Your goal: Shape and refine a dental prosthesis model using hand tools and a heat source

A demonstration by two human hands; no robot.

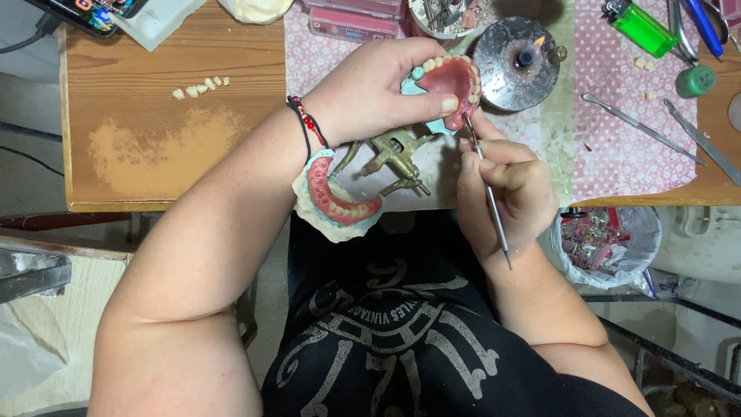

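- While the upper denture set-up (451, 81) is gripped in the left hand (378, 89), its pink wax palate is turned up toward the camera, so that the tooth row along its rim can be seen and reached.
- The left hand is closed around the denture's pale cast, the thumb being pressed across the near edge of the wax, seemingly to steady the piece.
- A thin metal wax instrument (486, 189) is clasped in the right hand (505, 189) in a pen-like grip, fingers curled tight about the shaft.
- The instrument's long axis is seen to run steeply, from its free end low near the right wrist up to its working tip, which is pointed up and slightly left at the denture's right-hand rim, touching it or just short of it; which cannot be told.
- The denture is held above the table edge, just beside a small metal burner (519, 54) with a lit flame, probably kept near so the tip can be warmed.
- Below the left wrist a brass articulator (394, 154) is laid open, and the lower denture set-up (340, 205) on its cast is left hanging past the table's near edge.
- A row of loose teeth (201, 86) is laid out well apart on the wooden table (139, 139).
- Spare metal tools (641, 127) and a green lighter (642, 27) are kept on the spotted pink cloth (617, 162) to the right.
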